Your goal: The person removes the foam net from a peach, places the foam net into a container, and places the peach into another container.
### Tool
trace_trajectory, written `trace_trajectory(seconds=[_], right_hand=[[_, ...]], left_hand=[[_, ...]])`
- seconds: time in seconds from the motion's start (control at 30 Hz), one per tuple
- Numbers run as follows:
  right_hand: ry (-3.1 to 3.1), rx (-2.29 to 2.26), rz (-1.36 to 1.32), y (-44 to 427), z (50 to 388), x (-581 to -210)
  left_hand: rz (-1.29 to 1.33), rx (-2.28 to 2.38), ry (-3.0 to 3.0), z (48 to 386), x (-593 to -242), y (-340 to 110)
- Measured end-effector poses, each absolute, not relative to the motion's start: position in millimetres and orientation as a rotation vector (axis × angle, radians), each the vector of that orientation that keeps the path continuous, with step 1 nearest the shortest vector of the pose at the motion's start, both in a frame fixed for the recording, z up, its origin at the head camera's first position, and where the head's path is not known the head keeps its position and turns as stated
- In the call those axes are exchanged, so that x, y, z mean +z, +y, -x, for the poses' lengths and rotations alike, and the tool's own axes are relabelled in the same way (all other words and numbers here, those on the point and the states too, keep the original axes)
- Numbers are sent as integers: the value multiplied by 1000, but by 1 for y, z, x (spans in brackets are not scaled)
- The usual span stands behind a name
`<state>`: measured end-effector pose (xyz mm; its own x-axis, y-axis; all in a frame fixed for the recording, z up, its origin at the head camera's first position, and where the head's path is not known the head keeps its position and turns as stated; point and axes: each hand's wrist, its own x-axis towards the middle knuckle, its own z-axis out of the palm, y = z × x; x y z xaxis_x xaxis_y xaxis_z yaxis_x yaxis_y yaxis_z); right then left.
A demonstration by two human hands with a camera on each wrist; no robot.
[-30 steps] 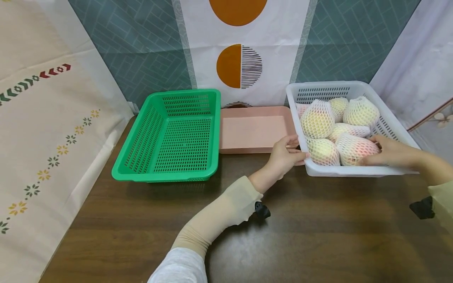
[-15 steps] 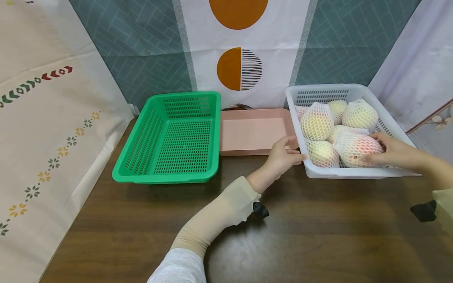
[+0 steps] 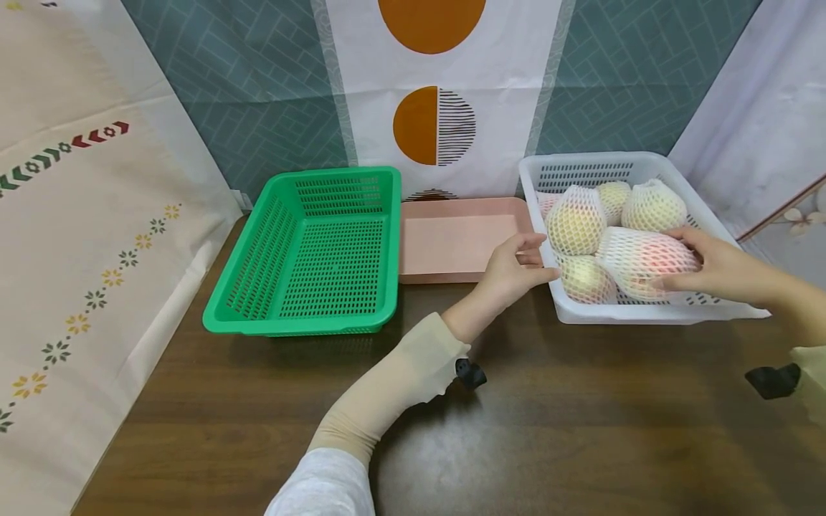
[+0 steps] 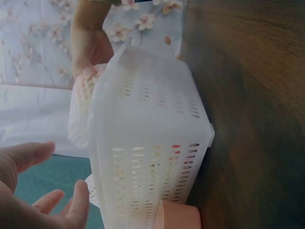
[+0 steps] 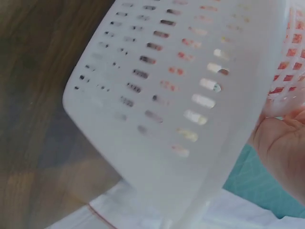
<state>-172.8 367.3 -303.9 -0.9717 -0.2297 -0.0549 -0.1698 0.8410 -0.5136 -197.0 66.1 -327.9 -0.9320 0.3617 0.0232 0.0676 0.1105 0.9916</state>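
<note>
In the head view my right hand point(image 3: 729, 269) grips a yellow-and-red fruit in a white foam net point(image 3: 647, 264), raised at the front right of the white basket point(image 3: 635, 314). The right wrist view shows part of this netted fruit point(image 5: 289, 64) above the basket's rim, with the hand point(image 5: 283, 145) on it. Several more netted fruits point(image 3: 576, 221) lie in the basket, pale yellow with some pink. My left hand point(image 3: 510, 271) is beside the basket's left rim. In the left wrist view its fingers point(image 4: 80, 202) are spread, holding nothing and apart from the basket wall point(image 4: 143, 119).
A green slotted basket point(image 3: 389, 287) stands on the left of the brown wooden table point(image 3: 548, 430). Between the two baskets is a shallow pink tray point(image 3: 461, 240). Patterned cloths point(image 3: 277, 93) hang behind and at both sides.
My right hand has lifted the gripped fruit slightly from among the others. My left hand has left the white basket's rim, its fingers spreading.
</note>
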Motion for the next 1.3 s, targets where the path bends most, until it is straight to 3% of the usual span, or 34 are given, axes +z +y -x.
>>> trace_trajectory(seconds=[0.93,1.3], right_hand=[[2914,-932,538,312,165,-289],[2908,-894,479,292,163,-283]], left_hand=[[-631,1849,2048,193,-316,74],[-668,1979,1927,193,-319,70]])
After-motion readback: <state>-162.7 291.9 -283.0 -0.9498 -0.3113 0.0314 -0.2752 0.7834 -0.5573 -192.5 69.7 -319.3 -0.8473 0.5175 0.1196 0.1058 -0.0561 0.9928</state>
